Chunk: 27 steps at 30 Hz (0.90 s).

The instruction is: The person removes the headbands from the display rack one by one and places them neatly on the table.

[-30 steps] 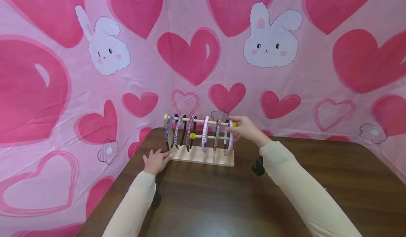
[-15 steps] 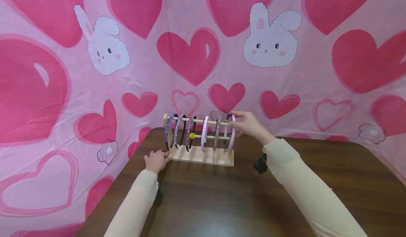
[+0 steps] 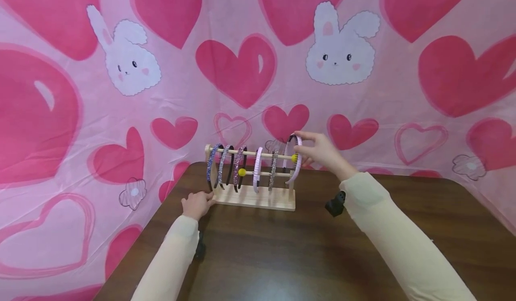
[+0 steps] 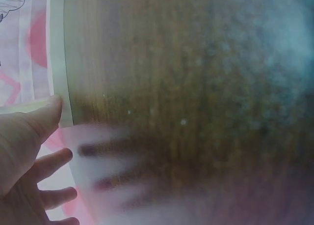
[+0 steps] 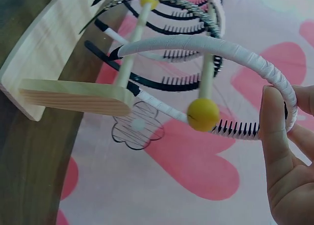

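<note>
At the right end of a wooden headband stand [image 3: 254, 199], my right hand [image 3: 320, 151] pinches a pale pink headband [image 5: 230, 48] at its curved top between thumb and fingers. The headband has toothed comb edges inside and is raised above its neighbours, its loop around the yellow ball [image 5: 203, 114] that caps the upper bar. My left hand [image 3: 197, 204] is at the stand's left end. In the left wrist view its thumb [image 4: 46, 117] touches the base's corner, and the other fingers spread straight, apart from one another.
Several more headbands hang on the bars: a blue glittery one [image 3: 210, 169], a silver one [image 3: 221, 166], a purple-pink one [image 3: 238, 166], another pale pink one [image 3: 257, 172] and a sparkly grey one [image 3: 273, 171]. A dark wooden table [image 3: 274, 256] lies beneath; a heart-printed cloth [image 3: 242, 14] hangs behind.
My right hand has risen and shifted slightly right, lifting the pale pink headband from its hanging spot to around the bar's yellow end. The left hand has stayed at the base.
</note>
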Motion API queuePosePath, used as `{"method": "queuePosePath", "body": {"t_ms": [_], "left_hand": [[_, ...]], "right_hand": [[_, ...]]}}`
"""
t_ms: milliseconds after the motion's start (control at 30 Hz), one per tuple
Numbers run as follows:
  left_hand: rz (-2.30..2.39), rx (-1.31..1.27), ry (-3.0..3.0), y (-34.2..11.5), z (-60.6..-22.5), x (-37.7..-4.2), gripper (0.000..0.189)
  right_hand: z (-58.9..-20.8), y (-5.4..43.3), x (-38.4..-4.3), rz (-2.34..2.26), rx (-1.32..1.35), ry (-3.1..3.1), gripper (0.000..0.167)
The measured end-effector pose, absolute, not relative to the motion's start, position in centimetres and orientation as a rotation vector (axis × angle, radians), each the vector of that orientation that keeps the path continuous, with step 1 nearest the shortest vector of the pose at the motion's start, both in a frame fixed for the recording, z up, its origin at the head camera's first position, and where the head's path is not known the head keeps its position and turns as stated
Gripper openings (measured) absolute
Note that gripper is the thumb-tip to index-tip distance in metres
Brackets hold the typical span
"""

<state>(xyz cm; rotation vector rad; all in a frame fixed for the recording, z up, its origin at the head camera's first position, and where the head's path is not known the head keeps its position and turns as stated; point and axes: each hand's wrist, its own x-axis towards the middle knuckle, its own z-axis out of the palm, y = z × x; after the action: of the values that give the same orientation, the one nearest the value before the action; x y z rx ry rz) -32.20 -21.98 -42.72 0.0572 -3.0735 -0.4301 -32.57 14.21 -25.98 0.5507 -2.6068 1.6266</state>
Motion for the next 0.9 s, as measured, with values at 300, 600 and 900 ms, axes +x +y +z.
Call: {"method": "queuePosePath", "body": {"t_ms": [300,600,900], "left_hand": [[-0.424,0.077,-3.089,-22.0,-42.5,-32.2,0.047],[-0.421,0.077,-3.094,-22.0,-42.7,-32.3,0.046],[-0.417,0.064,-3.102,-21.9,-42.6,-32.3,0.046]], "right_hand": [[-24.5,14.9,-31.8,1.549,0.507,-2.614,0.059],[-24.3,16.1,-31.5,1.582,0.509,-2.553,0.058],[-24.2,17.8,-31.6,1.6,0.467,-2.498,0.057]]}}
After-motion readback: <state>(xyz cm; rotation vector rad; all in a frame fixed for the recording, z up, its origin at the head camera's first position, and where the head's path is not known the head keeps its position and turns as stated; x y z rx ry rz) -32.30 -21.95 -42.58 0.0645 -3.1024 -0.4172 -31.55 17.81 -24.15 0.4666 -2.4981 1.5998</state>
